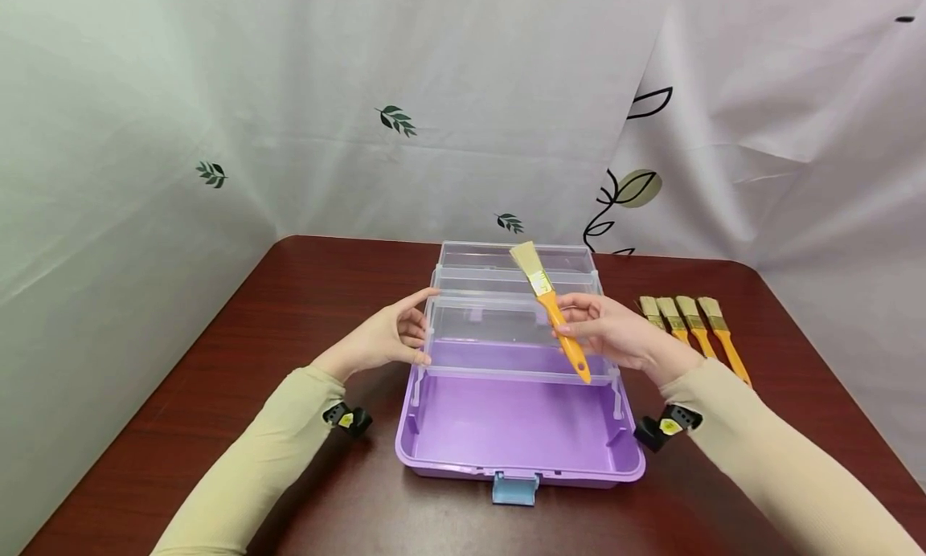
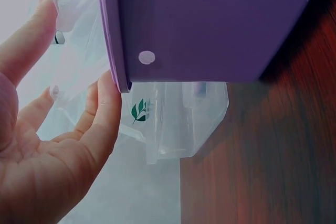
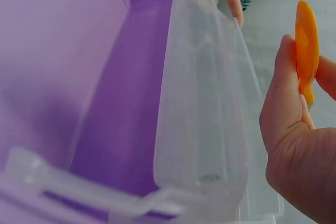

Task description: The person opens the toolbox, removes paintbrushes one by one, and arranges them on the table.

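A paintbrush (image 1: pixel 555 313) with pale bristles and an orange handle hangs above the clear trays (image 1: pixel 499 331), bristles pointing up and away. My right hand (image 1: pixel 611 329) pinches its handle between thumb and fingers; in the right wrist view the orange handle (image 3: pixel 307 51) sticks up from the grip. At the trays' left end, my left hand (image 1: pixel 383 335) is spread, its thumb and index fingertips against the clear plastic. The left wrist view shows its fingers (image 2: pixel 100 116) by the rim of the purple box (image 2: pixel 210 24). The box (image 1: pixel 517 431) stands unfolded, its purple bottom bare.
Several similar paintbrushes (image 1: pixel 698 327) lie side by side to the right, partly behind my right forearm. A blue latch (image 1: pixel 515 489) hangs at the box front. The dark red wooden table (image 1: pixel 181 403) meets a white patterned curtain (image 1: pixel 347 178) at the back.
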Available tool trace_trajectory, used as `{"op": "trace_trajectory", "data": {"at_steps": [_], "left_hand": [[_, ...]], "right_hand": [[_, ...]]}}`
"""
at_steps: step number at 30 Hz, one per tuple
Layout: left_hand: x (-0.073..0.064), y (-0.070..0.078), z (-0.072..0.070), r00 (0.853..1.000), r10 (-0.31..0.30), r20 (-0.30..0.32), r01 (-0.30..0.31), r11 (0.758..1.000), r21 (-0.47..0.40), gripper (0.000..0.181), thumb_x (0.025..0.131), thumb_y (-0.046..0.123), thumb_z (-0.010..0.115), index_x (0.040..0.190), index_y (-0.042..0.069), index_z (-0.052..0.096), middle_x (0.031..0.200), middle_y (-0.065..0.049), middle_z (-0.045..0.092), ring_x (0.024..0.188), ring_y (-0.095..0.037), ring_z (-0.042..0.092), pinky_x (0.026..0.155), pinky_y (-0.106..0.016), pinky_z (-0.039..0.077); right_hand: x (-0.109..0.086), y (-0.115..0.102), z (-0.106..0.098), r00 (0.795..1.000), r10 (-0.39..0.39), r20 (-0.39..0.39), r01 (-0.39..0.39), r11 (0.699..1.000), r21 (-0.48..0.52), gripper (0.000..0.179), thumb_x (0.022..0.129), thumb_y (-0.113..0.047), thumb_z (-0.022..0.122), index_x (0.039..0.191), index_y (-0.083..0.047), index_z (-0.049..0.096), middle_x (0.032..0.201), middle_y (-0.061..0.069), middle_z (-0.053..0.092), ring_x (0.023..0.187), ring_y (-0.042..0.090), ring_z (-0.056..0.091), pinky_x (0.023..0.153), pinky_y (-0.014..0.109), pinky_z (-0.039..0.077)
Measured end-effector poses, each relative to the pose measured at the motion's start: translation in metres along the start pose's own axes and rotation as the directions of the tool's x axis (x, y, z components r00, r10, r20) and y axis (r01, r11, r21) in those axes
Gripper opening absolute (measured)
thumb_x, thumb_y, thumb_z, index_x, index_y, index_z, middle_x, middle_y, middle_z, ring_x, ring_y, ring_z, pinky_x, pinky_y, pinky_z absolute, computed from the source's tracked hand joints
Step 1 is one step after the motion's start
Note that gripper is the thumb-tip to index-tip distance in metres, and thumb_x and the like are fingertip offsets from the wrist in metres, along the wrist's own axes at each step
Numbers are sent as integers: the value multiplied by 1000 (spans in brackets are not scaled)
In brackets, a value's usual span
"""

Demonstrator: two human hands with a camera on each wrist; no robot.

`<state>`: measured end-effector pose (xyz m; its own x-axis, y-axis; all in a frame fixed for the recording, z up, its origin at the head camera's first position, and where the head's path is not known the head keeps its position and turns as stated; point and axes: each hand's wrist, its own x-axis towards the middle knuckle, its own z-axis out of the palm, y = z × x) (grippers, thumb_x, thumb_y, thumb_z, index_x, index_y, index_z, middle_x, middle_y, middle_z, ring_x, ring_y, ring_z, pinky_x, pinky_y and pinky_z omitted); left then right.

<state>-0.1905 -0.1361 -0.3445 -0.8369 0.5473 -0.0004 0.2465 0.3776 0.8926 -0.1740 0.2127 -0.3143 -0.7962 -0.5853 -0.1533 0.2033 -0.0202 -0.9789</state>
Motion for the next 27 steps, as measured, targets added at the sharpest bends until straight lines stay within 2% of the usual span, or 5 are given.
{"op": "trace_trajectory", "data": {"at_steps": [6,21,27], "left_hand": [[1,-2,1,1000,3,4,-3,1000,3,100,68,3,83,149,17,26,102,-14,51,90,-20,56,82,-25,51],[6,1,2,1000,3,18,-3,1000,5,100,68,3,83,149,17,26,102,-14,51,91,-20,55,85,-27,52],[4,-1,4,1000,-7,12,7,1000,-6,100,69,4,83,149,18,25,103,-14,51,92,-21,55,84,-26,51]], "right_hand": [[-13,6,-8,998,-44,47,43,998,39,25,91,1,56,108,-18,58,95,-1,64,87,12,65,78,29,56],[-53,22,-32,972,-165,168,157,986,59,29,96,4,45,118,-12,54,104,0,64,93,12,65,78,29,56],[-74,28,-55,975,-181,131,161,976,147,33,97,7,40,117,-13,56,109,1,66,98,13,66,83,29,55]]}}
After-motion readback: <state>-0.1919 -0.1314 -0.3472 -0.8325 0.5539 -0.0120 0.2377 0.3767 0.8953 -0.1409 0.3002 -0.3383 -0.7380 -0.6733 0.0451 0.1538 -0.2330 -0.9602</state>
